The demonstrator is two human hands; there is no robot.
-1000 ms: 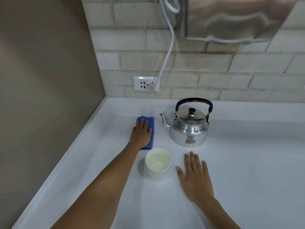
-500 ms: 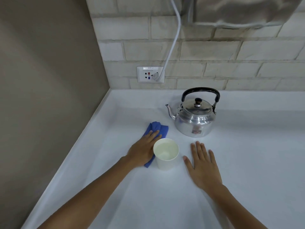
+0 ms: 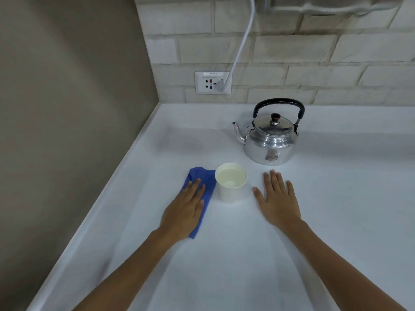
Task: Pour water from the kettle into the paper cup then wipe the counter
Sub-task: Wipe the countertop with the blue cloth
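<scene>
White and bare for the most part, the tabletop (image 3: 224,254) runs back to a pale brick wall (image 3: 292,52) and meets a brown wall (image 3: 67,108) along its left edge. On the brick wall, near the back left corner, a socket plate (image 3: 212,83) takes a plug whose white cable (image 3: 243,39) rises out of view. Toward the back edge stands the kettle (image 3: 269,142), polished metal, upright, lid on, black handle raised, its spout pointing at the left edge. Nearer the front, the left hand (image 3: 184,212) lies flat with its palm down on the blue cloth (image 3: 207,182), fingers straight, pressing rather than clutching it; the left grip is released. The cloth lies flat on the tabletop and its right edge is just beside the paper cup (image 3: 231,184), perhaps touching it. The right hand (image 3: 277,200) rests flat on the bare tabletop to the right of the cup, fingers spread, grip released, holding nothing. The cup stands upright between the two hands, in front of the kettle and apart from it, with clear water inside.
</scene>
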